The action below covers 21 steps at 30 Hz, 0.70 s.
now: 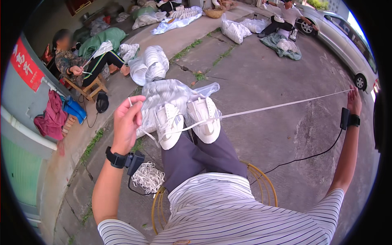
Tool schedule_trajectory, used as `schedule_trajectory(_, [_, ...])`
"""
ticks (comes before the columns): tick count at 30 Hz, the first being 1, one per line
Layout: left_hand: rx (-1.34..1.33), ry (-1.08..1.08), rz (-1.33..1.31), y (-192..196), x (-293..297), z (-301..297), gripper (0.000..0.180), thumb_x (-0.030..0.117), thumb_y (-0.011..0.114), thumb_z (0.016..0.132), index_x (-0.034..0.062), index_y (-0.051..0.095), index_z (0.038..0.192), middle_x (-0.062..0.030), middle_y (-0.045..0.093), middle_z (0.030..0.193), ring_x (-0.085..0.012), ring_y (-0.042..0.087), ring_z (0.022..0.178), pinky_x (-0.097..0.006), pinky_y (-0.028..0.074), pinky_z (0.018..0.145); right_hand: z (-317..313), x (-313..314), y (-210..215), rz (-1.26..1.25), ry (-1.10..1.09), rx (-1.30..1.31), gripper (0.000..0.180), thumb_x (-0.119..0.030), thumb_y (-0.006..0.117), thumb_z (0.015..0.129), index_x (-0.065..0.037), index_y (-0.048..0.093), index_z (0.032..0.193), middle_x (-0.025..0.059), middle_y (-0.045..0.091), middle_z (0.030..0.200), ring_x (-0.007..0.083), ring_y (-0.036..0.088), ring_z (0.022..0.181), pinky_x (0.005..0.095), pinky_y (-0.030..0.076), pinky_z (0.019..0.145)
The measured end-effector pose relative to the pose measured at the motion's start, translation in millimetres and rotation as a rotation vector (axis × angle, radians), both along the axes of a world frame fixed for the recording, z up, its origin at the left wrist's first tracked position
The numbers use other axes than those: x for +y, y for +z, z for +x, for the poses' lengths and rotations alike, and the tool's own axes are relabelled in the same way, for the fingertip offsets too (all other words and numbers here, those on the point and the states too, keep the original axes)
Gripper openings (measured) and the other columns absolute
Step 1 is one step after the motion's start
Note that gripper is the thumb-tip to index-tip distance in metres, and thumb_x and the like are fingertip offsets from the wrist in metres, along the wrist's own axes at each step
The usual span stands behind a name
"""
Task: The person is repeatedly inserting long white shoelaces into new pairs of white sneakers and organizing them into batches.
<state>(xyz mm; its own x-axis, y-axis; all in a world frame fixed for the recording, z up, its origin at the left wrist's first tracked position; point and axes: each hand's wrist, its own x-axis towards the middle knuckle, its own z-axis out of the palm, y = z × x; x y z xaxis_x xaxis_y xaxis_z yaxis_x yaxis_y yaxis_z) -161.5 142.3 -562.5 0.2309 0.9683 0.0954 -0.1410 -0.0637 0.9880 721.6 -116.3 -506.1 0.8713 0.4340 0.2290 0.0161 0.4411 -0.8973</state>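
Observation:
Two white sneakers rest side by side on my lap, the left sneaker (166,132) and the right sneaker (206,126), toes toward me. A white shoelace (261,110) runs taut from my right hand (354,101), far out to the right, to the right sneaker. My right fingers are closed on its end. Beyond that sneaker the lace hangs slack across the left one. My left hand (128,120), raised left of the shoes, pinches a white lace between thumb and fingers. Whether both hands hold the same lace I cannot tell.
A heap of white laces (148,178) lies on the ground to my left. Clear bags of white shoes (163,93) stand past my knees. One person (69,61) sits on a wooden stool at left; another (286,18) sits near a silver car (347,41).

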Motion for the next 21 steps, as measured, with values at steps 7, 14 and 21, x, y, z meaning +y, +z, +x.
schedule_trajectory(7, [0.365,-0.501,-0.013,-128,26,105,0.029,0.014,0.053,0.098,-0.0016,0.062,0.121,-0.0019,0.057,0.056,-0.0085,0.053,0.047,-0.026,0.040,0.050,-40,18,42,-0.084,-0.089,-0.119,0.027,-0.021,0.051,0.102,-0.010,0.061,0.125,0.0019,0.070,0.118,0.0007,0.060,0.083,0.0164,0.051,0.077])
schedule_trajectory(14, [0.524,-0.553,0.102,-181,47,140,0.022,0.017,0.056,0.098,-0.0007,0.067,0.106,0.0012,0.053,0.054,-0.0064,0.050,0.046,-0.026,0.039,0.048,-33,13,69,-0.130,-0.194,-0.199,0.028,-0.026,0.047,0.104,-0.014,0.061,0.125,-0.0033,0.069,0.121,0.0003,0.060,0.087,0.0147,0.048,0.075])
schedule_trajectory(21, [0.480,-0.638,0.102,-162,41,131,0.023,0.021,0.059,0.097,0.0003,0.066,0.091,-0.0008,0.057,0.058,-0.0057,0.050,0.049,-0.027,0.036,0.048,-137,82,37,-0.094,-0.118,-0.305,0.041,-0.025,0.050,0.103,0.000,0.053,0.134,0.0108,0.064,0.129,0.0179,0.059,0.120,0.0258,0.046,0.098])
